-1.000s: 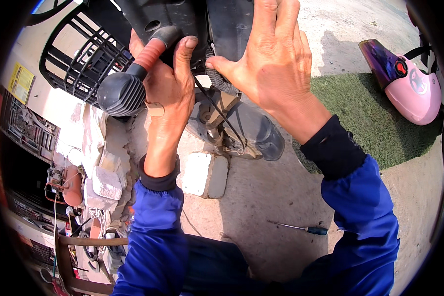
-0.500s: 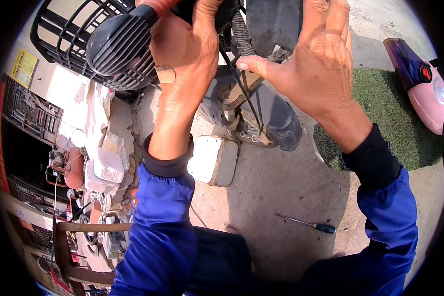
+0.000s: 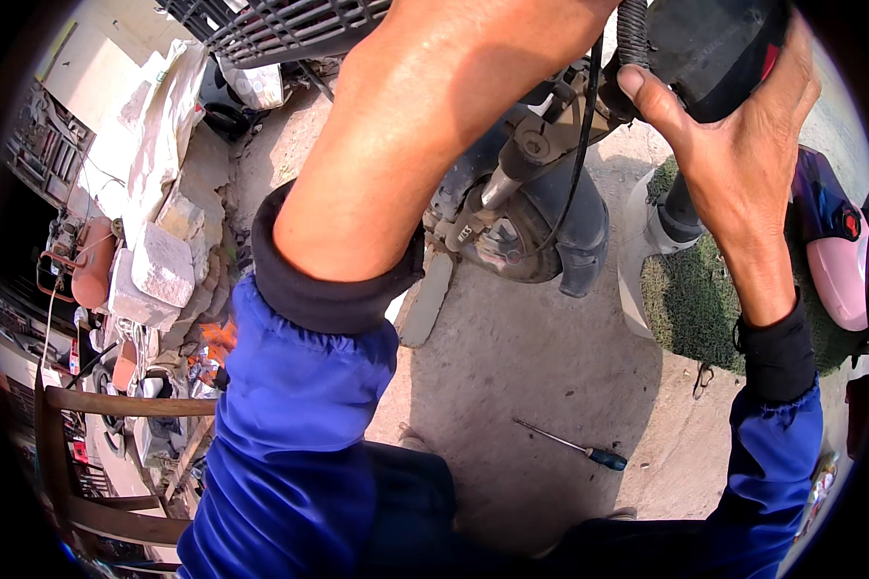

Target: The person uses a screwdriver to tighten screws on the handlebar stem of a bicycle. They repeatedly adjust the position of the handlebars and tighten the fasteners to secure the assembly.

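Observation:
My left forearm crosses the top of the view. My left hand [image 3: 521, 58] runs up past the top edge, so its fingers are hidden. Over at the upper right, my right hand [image 3: 742, 164] spans a dark plastic part [image 3: 710, 53] of a two-wheeler, thumb on the near left side and fingers round the right side. A ribbed black sleeve [image 3: 632, 34] runs down beside the thumb tip. Below, the vehicle's front fork [image 3: 500, 188] and dark front mudguard [image 3: 574, 217] show, with a black cable [image 3: 581, 145] hanging in front.
A screwdriver [image 3: 599, 455] lies on the concrete. A black basket [image 3: 290, 34] is at the top left. Green matting [image 3: 690, 299] and a pink and purple object [image 3: 835, 275] stand right. Pale blocks [image 3: 159, 265], a wooden frame [image 3: 130, 403] and clutter line the left.
My left arm has swung up and right, taking the hand mostly out of view. My right hand has moved right and closed round the dark plastic part. The view has shifted.

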The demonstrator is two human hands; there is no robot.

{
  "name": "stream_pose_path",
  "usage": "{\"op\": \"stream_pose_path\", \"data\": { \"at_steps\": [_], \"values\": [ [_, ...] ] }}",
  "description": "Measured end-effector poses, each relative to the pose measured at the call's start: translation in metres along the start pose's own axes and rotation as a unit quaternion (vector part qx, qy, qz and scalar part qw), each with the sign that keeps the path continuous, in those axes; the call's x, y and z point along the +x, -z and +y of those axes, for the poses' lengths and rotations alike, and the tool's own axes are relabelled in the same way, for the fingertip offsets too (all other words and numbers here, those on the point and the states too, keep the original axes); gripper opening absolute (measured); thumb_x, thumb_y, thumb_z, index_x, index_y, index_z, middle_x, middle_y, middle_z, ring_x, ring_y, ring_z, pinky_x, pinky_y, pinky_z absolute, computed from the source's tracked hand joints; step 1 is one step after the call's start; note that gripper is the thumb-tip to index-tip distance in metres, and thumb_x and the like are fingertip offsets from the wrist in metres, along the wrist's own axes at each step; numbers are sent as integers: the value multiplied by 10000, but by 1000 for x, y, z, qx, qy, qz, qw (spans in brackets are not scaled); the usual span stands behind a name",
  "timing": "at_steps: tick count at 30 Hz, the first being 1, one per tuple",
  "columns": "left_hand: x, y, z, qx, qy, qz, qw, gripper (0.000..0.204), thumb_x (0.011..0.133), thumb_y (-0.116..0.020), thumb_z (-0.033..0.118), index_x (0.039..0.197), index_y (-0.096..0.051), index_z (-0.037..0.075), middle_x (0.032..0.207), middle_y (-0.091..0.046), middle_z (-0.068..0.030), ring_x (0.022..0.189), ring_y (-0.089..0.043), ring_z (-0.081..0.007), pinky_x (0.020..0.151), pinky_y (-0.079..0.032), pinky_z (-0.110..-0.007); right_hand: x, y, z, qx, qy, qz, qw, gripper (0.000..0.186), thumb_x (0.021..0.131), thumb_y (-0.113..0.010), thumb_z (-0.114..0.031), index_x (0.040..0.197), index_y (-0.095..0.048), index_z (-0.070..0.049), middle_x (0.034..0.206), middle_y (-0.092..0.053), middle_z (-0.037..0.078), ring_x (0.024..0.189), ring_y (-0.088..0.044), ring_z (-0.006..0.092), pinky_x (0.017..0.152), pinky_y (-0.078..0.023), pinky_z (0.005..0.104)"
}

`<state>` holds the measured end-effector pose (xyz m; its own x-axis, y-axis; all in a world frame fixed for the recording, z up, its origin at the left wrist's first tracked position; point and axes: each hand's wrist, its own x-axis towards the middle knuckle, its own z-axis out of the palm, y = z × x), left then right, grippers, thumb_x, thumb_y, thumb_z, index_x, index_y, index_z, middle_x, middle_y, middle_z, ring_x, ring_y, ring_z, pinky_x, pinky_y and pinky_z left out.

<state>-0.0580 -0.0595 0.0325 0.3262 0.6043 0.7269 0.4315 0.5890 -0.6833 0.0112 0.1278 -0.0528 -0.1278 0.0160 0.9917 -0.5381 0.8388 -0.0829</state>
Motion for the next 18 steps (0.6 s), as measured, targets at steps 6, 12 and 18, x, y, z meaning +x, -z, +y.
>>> {"op": "stream_pose_path", "data": {
  "at_steps": [6, 12, 18],
  "values": [
    [-4, -9, 29, -325, 283, 53, 901, 246, 970, -781, 140, 1136, -668, -2, 1117, -629, -167, 970, -655, -334, 876, -535, -412, -13, -10, 13, -83, 30, 16, 996, 1373, 644, -1014, -305, 1680, -172, 17, 1602, -322, 324, 1445, -416, 493, 1195, -395, 523],
    [17, 5, 27, -218, 315, -61, 922, 383, 1010, -777, 361, 1074, -734, -13, 1068, -631, -127, 942, -668, -283, 893, -510, -375, -17, 1, 17, -155, -24, -59, 986, 1331, 671, -1004, -251, 1677, -174, 14, 1549, -347, 381, 1320, -503, 493, 1113, -454, 518],
    [15, -6, 34, -139, 281, -34, 949, 478, 952, -840, 362, 1146, -687, -48, 1244, -630, -200, 1116, -652, -345, 1005, -506, -424, -9, 24, 9, -92, -71, -54, 992, 1235, 684, -1006, -356, 1622, -312, 48, 1562, -402, 312, 1363, -522, 420, 1132, -472, 485]
  ]
}}
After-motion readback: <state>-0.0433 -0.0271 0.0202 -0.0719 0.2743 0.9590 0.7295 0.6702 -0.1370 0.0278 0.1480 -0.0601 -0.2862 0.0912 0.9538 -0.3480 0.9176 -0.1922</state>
